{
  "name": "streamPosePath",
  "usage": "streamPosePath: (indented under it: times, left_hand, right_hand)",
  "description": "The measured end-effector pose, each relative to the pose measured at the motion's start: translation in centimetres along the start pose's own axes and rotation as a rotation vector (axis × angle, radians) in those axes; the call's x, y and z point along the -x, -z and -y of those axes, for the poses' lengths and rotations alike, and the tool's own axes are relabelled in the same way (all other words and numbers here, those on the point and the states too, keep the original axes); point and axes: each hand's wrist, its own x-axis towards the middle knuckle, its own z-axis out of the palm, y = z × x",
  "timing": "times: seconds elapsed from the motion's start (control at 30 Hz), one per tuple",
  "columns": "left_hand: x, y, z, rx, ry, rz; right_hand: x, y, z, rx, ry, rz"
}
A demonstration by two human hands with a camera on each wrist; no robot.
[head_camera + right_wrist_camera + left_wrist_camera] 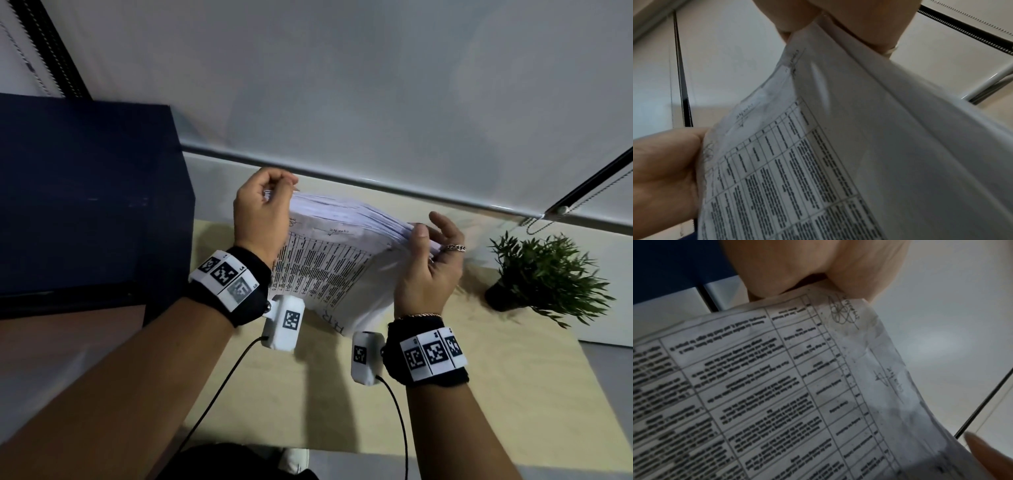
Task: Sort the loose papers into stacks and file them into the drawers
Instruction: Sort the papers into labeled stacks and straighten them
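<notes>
A thick stack of white papers (pixel 337 260) with printed tables stands tilted on its lower edge over the pale wooden table (pixel 479 394). My left hand (pixel 263 212) grips the stack's upper left corner, fingers curled over the top edge. My right hand (pixel 430 263) holds the upper right corner, thumb on the front sheet and fingers behind. The left wrist view shows the front sheet (pixel 777 394) with its table and handwritten marks under my thumb. In the right wrist view the same stack of papers (pixel 838 154) runs from my right fingers down to the left hand (pixel 663 170).
A dark blue cabinet (pixel 85 198) stands at the left, close to the stack. A small green potted plant (pixel 544 281) sits on the table at the right. A white blind with a bottom rail (pixel 376 185) hangs behind the table.
</notes>
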Motion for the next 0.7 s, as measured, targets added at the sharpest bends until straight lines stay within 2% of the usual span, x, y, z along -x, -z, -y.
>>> streamPosePath:
  times: [0.1,0.17,0.23,0.37,0.43,0.5,0.6,0.7]
  left_hand:
    - [0.1,1.0,0.2,0.058,0.038,0.182]
    - [0.0,1.9,0.8,0.011,0.066,0.303]
    - [0.2,2.4,0.9,-0.037,0.094,0.370]
    - [0.1,2.8,0.8,0.001,0.056,0.395]
    - [0.0,3.3,1.2,0.061,0.106,0.425]
    - [0.3,3.8,2.2,0.028,0.194,0.480]
    - [1.0,3.9,3.3,-0.074,0.194,0.518]
    - [1.3,3.8,3.5,-0.034,0.172,0.500]
  right_hand:
    - [0.1,0.8,-0.5,-0.017,-0.031,0.123]
    - [-0.2,1.1,-1.2,0.067,-0.061,0.166]
    - [-0.7,1.2,-1.9,0.046,-0.112,0.199]
    - [-1.4,1.5,-1.7,-0.015,-0.109,0.166]
    - [-1.4,1.7,-1.4,-0.034,-0.151,0.155]
    - [-1.2,1.7,-1.1,-0.091,-0.198,0.151]
    - [-1.0,0.7,-0.4,-0.061,-0.147,0.080]
    - [-1.3,-0.1,-0.2,-0.064,-0.126,-0.043]
